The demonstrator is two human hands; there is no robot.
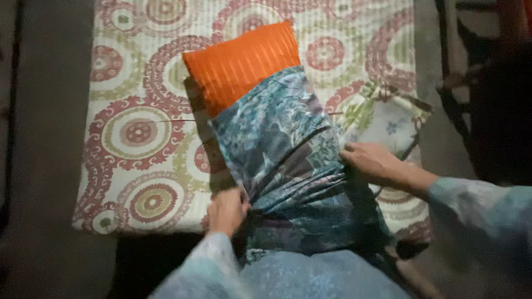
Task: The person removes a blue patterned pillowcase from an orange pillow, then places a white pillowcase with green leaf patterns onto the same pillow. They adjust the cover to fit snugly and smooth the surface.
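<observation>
An orange striped pillow lies on a bed, its upper part bare. A blue-green patterned pillowcase covers its lower part and bunches toward me. My left hand grips the pillowcase's left edge near the bed's front edge. My right hand holds the pillowcase's right edge, fingers curled on the fabric. Both sleeves are pale blue.
The bed carries a quilt with red and green circular patterns. A second floral pillow or cloth lies at the right of the bed. Dark floor runs along the left side. Dark furniture stands at the right.
</observation>
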